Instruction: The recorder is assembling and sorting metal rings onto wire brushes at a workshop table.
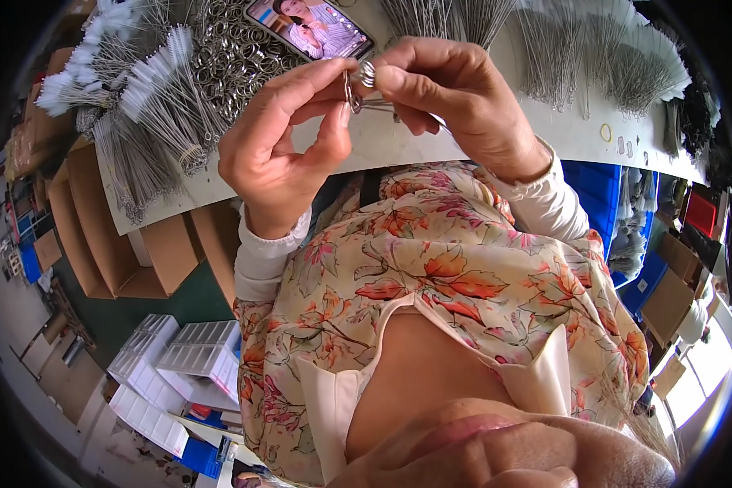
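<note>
My left hand (pixel 278 142) is raised over the table's near edge, thumb and fingers pinching a metal ring (pixel 348 88) held edge-on. Facing it, my right hand (pixel 468 102) grips a small stack of shiny metal loops (pixel 368 75) between thumb and forefinger. Thin wire stems (pixel 378 105) run from the ring toward my right palm; their far ends are hidden by the fingers. Whether the stems are threaded on the ring I cannot tell. Behind the left hand lies a heap of loose metal rings (pixel 240 53).
Bundles of white-bristled wire brushes (pixel 171 81) lie at the left, and more brushes (pixel 638 69) at the right. A phone (pixel 311 28) showing a video lies beyond my hands. Cardboard boxes (pixel 98 236) stand left below the table (pixel 545 126); blue bins (pixel 590 195) stand right.
</note>
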Tool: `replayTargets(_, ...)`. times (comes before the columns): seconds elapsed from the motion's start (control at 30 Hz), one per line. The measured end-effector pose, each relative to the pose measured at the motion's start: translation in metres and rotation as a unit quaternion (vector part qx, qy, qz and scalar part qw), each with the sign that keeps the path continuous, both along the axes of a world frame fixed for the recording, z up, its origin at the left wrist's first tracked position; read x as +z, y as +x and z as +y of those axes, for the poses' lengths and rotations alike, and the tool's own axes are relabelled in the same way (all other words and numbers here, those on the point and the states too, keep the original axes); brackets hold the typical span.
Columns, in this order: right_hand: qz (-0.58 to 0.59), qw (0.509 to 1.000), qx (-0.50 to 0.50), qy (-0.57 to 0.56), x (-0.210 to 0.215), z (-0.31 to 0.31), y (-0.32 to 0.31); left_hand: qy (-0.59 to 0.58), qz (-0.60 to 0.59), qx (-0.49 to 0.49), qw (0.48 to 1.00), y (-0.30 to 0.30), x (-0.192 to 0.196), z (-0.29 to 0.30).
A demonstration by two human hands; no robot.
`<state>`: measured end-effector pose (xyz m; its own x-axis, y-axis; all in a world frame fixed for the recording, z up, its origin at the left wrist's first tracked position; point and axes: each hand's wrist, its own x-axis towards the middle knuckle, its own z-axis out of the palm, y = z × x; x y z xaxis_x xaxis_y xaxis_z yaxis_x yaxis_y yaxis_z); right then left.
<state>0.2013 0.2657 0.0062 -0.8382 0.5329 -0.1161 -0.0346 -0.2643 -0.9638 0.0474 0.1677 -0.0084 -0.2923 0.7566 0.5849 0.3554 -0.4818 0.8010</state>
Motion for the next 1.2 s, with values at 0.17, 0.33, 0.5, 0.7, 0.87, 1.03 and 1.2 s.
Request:
replayTargets(0.17,0.027,0.998,-0.043,0.043,0.004,-0.004,-0.008,-0.007,0.044,0.024,0.999,-0.002,0.004,0.001)
replayTargets(0.33,0.035,0.999,-0.035,0.007,0.004,0.001,-0.008,-0.03,0.048,0.027,0.998,-0.003,0.007,0.001)
replayTargets(0.5,-0.04,0.997,-0.002,0.061,0.008,0.004,-0.007,-0.031,0.02,-0.013,0.999,-0.012,0.006,0.004)
replayTargets(0.7,0.007,0.997,0.023,0.071,0.005,0.004,-0.008,-0.098,-0.016,-0.06,0.993,-0.021,0.013,0.002)
replayTargets(0.87,0.015,0.999,0.024,0.038,-0.001,0.004,-0.009,-0.128,-0.07,-0.08,0.986,-0.023,0.009,0.005)
replayTargets(1.03,-0.002,0.999,0.035,0.015,-0.001,0.003,-0.009,-0.19,-0.026,-0.055,0.98,-0.024,-0.001,-0.004)
replayTargets(1.2,-0.018,0.998,0.035,0.058,-0.003,0.0,-0.008,-0.175,-0.353,-0.17,0.903,-0.016,-0.004,-0.008)
